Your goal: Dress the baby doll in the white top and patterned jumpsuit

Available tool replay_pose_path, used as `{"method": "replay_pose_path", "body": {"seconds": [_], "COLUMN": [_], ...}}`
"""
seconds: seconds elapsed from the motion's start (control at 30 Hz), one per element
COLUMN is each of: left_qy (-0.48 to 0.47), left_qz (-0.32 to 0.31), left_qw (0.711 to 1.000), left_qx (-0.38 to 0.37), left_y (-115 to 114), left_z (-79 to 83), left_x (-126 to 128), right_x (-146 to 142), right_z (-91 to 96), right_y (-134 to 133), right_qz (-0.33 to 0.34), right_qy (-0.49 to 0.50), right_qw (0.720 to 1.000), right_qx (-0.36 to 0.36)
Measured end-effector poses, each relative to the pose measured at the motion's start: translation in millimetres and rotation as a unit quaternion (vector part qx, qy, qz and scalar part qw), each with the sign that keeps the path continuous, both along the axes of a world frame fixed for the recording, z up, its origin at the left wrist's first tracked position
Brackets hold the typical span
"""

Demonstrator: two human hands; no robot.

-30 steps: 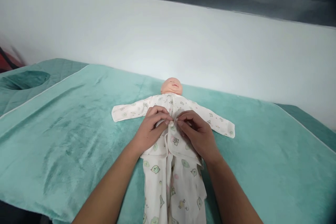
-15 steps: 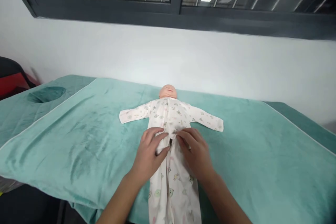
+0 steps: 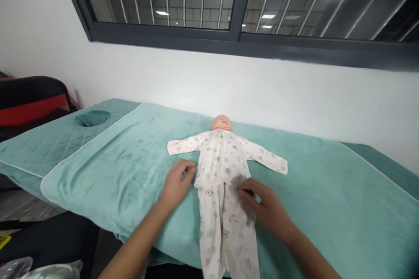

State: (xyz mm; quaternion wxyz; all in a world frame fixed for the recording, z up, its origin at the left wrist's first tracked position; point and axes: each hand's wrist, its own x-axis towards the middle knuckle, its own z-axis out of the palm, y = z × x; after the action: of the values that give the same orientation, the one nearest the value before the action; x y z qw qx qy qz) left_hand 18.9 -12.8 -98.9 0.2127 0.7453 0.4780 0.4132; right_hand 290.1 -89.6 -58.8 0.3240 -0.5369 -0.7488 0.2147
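Note:
A baby doll point(image 3: 221, 122) lies on its back on a teal towel point(image 3: 114, 170), dressed in a white printed top and trousers point(image 3: 222, 192) with both sleeves spread out. My left hand point(image 3: 176, 182) hovers just left of the doll's waist, fingers loosely curled, holding nothing I can see. Over the doll's right hip, my right hand point(image 3: 266, 208) rests on the trousers with its fingers bent and slightly blurred by motion.
The towel covers a teal padded massage table point(image 3: 42, 148) with a face hole point(image 3: 92, 118) at the left end. A white wall and dark-framed window stand behind. A black and red chair point(image 3: 29, 100) is at far left. Packets lie on the floor at bottom left.
Both hands have come off the front of the doll's top and moved apart, the left to the side, the right down to the hip. The camera has pulled back and tilted up.

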Motion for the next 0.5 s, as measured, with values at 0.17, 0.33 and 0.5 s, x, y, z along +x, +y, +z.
{"method": "replay_pose_path", "body": {"seconds": [0.17,0.33,0.5], "left_qy": [0.203,0.333,0.355], "left_qz": [0.189,0.191,0.221], "left_qw": [0.961,0.923,0.908], "left_qx": [0.013,0.010,0.006], "left_y": [65.0,93.0,103.4], "left_z": [-13.8,-9.8,-7.0], "left_x": [-42.8,-43.5,-38.8], "right_x": [102.1,168.9,172.3], "right_z": [-25.6,-53.5,-59.1], "right_y": [35.7,60.2,81.4], "right_qz": [-0.341,-0.428,-0.371], "right_qy": [-0.015,-0.066,-0.072], "right_qw": [0.939,0.901,0.926], "right_qx": [0.037,-0.025,0.019]}}
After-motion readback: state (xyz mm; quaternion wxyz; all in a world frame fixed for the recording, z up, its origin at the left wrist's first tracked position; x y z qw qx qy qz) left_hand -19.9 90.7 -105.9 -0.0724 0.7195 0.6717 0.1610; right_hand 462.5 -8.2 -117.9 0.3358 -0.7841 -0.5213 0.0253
